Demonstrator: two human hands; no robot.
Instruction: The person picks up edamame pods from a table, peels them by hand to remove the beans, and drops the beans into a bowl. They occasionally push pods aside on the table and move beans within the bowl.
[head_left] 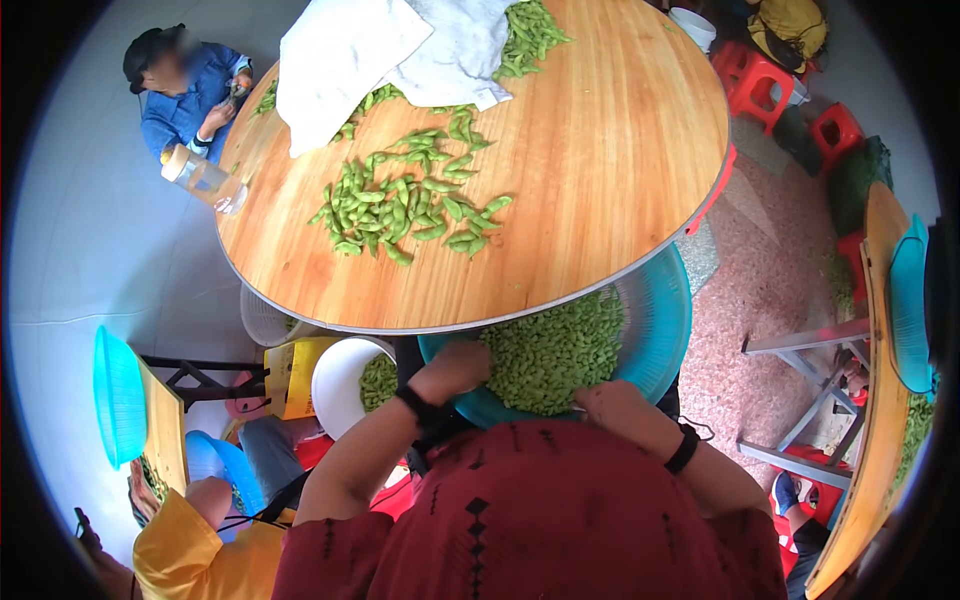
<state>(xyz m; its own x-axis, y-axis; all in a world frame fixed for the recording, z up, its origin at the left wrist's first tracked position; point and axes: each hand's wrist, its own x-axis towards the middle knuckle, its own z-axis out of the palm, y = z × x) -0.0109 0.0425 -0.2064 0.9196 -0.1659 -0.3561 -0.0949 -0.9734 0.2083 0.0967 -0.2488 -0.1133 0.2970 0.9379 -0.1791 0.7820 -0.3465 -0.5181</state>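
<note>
Fingers of L hand (455, 368) & R hand (615, 402) deep in bumpy green pods (550, 350), round teal basin (665, 300); grip unclear.

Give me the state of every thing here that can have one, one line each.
left hand: curled on the beans, grip hidden.
right hand: knuckles up on the beans, fingertips hidden.
teal basin: heaped with beans.
white bucket: partly filled, contents green.
pods: loose pile on the round table.
white cloth: crumpled, covering some pods.
bottle: capped.
</note>
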